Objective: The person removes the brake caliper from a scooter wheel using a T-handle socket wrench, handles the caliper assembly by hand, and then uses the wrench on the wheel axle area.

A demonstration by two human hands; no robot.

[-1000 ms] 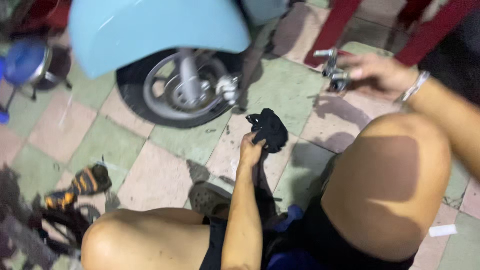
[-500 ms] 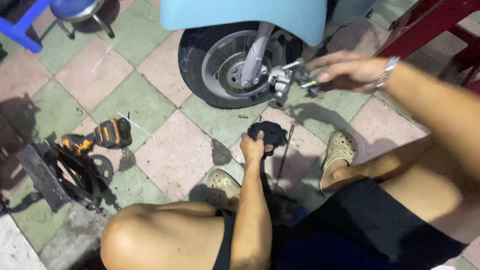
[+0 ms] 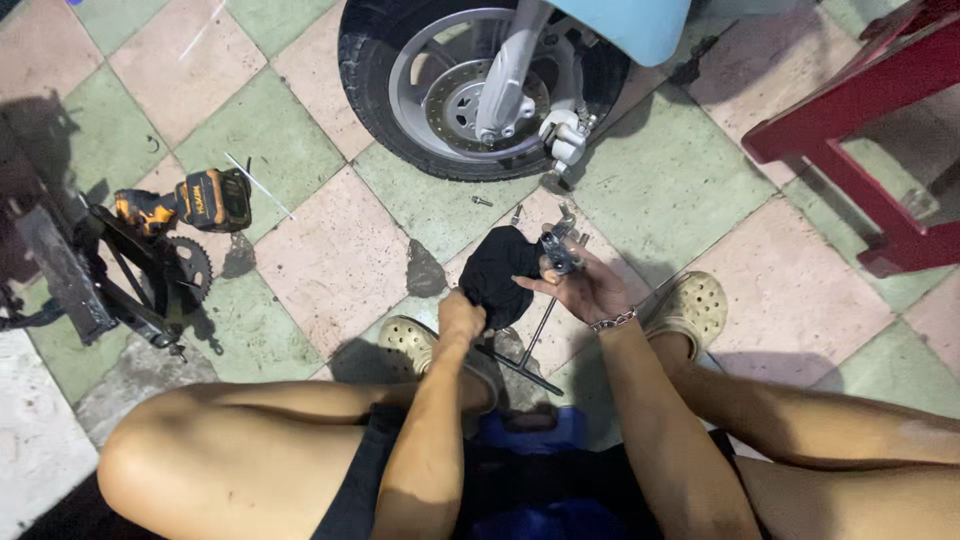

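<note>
My left hand (image 3: 462, 318) grips a black rag (image 3: 500, 272) just above the tiled floor, between my knees. Right beside it, my right hand (image 3: 588, 288) holds a small grey metal part (image 3: 557, 250) against the rag; a metal bracelet sits on that wrist. A light blue scooter's front wheel (image 3: 470, 90) with its brake disc stands just beyond both hands.
A long T-handle tool (image 3: 532, 348) lies under my hands. Small bolts (image 3: 482, 201) lie near the tyre. A yellow and black power drill (image 3: 190, 200) and a black frame with a sprocket (image 3: 120, 270) are at left, a red stand (image 3: 870, 130) at right.
My right hand has come back from the wheel with the metal part and now meets the rag in my left hand. The view has shifted down and closer.
</note>
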